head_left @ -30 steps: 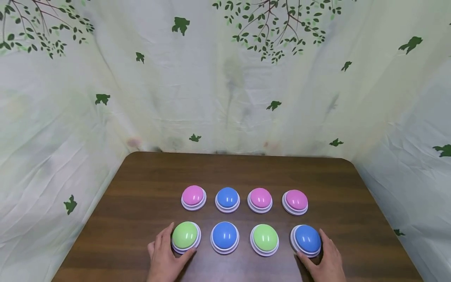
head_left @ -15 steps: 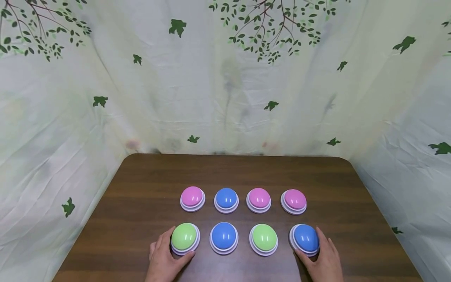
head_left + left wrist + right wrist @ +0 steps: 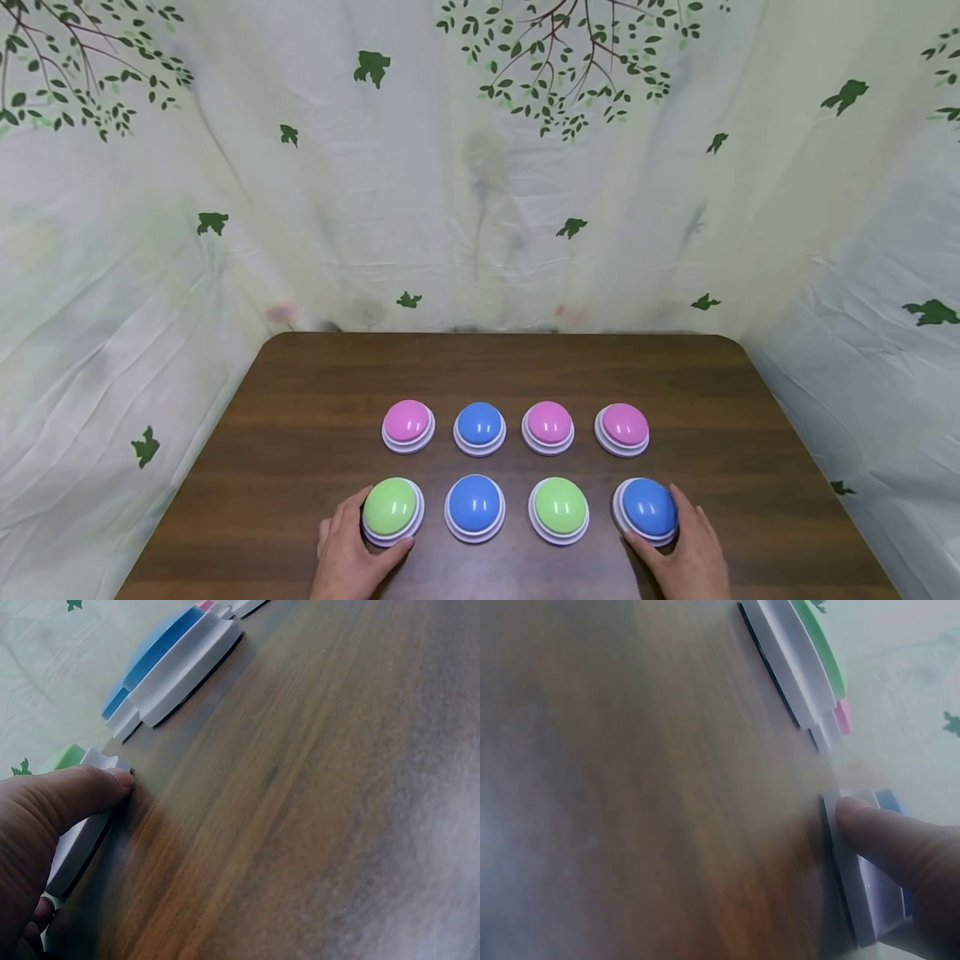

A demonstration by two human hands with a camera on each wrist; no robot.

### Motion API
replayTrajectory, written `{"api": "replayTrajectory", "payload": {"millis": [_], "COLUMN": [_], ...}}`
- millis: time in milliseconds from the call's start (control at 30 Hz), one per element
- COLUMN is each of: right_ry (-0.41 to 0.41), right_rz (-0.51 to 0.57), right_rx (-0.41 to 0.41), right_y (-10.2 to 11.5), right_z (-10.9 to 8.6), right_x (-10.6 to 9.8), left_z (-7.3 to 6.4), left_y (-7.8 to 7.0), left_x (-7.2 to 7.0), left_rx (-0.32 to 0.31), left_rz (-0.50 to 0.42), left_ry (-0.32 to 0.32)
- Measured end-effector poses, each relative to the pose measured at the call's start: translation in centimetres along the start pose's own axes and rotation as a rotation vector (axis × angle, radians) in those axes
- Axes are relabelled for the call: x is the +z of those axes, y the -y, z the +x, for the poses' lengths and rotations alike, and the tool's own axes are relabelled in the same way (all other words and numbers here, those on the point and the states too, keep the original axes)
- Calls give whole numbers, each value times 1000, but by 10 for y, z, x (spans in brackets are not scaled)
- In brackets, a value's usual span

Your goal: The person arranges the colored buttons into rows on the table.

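Observation:
My left hand (image 3: pixel 356 550) grips the white base of a green push button (image 3: pixel 390 506) at the near left, thumb on its front side and fingers round its left. At the near right my right hand (image 3: pixel 686 548) holds a blue push button (image 3: pixel 649 507) by its base in the same way. In the left wrist view the thumb (image 3: pixel 82 793) presses on the rim of the white base (image 3: pixel 79 851). The right wrist view shows the other thumb (image 3: pixel 877 829) against the base (image 3: pixel 859 889) of the blue button. Both buttons stand on the table.
Between the hands sit another blue button (image 3: pixel 474 504) and another green button (image 3: pixel 558 507). A back row has a pink button (image 3: pixel 406 422), a blue one (image 3: pixel 479 425) and two more pink ones. The brown wooden table (image 3: pixel 300 375) ends at a leaf-patterned cloth (image 3: pixel 480 167).
The head view has shifted slightly, so the table appears a little lower and further left. Both hands keep their hold on the same two buttons.

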State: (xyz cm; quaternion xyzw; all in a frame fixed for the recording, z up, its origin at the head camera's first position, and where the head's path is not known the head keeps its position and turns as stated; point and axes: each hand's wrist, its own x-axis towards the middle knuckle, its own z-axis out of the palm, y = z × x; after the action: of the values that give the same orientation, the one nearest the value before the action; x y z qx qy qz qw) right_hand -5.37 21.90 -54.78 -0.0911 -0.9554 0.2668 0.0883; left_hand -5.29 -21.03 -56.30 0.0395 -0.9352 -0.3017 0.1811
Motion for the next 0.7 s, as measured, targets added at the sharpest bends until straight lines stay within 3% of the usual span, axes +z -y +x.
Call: {"api": "replayTrajectory", "payload": {"millis": [300, 533, 700], "right_ry": [95, 46, 118], "right_rz": [-7, -16, -32], "right_rx": [69, 38, 75], "right_y": [5, 3, 3], "right_z": [2, 2, 4], "right_x": [-1, 2, -1], "left_z": [-1, 0, 0], "left_y": [1, 0, -1], "left_x": [1, 0, -1], "left_rx": [-36, -28, -36], "left_rz": [8, 13, 19], "left_ry": [21, 24, 40]}}
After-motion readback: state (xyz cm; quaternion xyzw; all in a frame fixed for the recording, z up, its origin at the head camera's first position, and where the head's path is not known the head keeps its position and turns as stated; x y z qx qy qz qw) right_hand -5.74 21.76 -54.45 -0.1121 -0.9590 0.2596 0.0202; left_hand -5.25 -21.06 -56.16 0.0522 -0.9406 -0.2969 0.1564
